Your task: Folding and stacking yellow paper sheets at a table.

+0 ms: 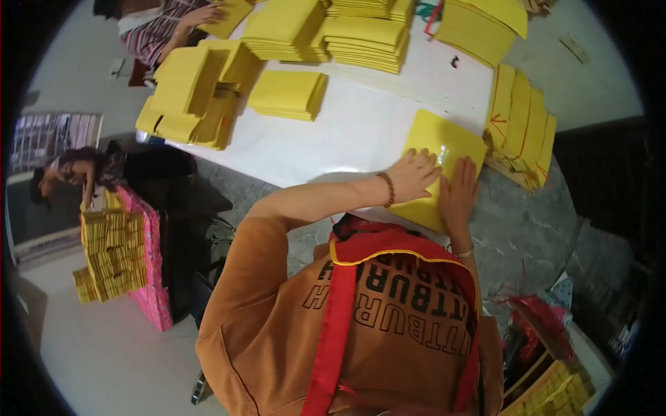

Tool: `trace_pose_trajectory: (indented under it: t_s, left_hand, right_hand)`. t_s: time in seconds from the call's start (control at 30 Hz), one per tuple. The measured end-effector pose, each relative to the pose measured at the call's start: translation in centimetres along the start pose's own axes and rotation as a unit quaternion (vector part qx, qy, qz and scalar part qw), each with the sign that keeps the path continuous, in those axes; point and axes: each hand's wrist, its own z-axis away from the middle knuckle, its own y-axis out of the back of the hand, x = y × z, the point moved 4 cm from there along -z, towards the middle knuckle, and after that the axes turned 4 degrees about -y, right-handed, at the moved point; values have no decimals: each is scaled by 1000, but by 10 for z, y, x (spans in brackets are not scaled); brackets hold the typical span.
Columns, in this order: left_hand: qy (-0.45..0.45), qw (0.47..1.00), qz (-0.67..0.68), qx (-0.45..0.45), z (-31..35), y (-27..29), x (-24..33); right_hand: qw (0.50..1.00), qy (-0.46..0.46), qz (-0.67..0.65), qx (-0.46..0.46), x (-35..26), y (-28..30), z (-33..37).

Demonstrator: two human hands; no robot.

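A flat yellow paper piece [431, 130], like a folder or large envelope, lies at the near right edge of the white table. My left hand [414, 175] rests palm down on its left side with the fingers spread. On its right edge lies my right hand [459, 194], fingers stretched out flat and pointing away from me. Neither hand grips anything. A small mark shows on the paper's upper face, just beyond my left fingertips. Parts of the paper under both hands are hidden.
Yellow paper stacks stand on the white table [361, 132]: a low stack [286, 93], a taller left pile [182, 90], and several at the back. A bundle [520, 128] stands at right. Another person's hand [205, 15] holds yellow paper. A person leans by a pink-covered table [149, 270].
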Motion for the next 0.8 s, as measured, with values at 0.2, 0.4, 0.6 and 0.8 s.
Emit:
trace_pose_trajectory:
  t_s: [0.2, 0.4, 0.6, 0.8]
  left_hand:
    - [13, 989, -146, 28, -15, -1, 28]
    - [109, 990, 87, -33, -14, 6, -5]
    - [82, 966, -82, 232, 53, 118, -71]
    - [235, 936, -197, 170, 165, 110, -176]
  right_hand:
    - [956, -18, -290, -26, 35, 12, -12]
    - [807, -164, -565, 54, 54, 10, -18]
    - [746, -280, -604, 37, 71, 19, 7]
    - [742, -323, -587, 35, 80, 10, 26]
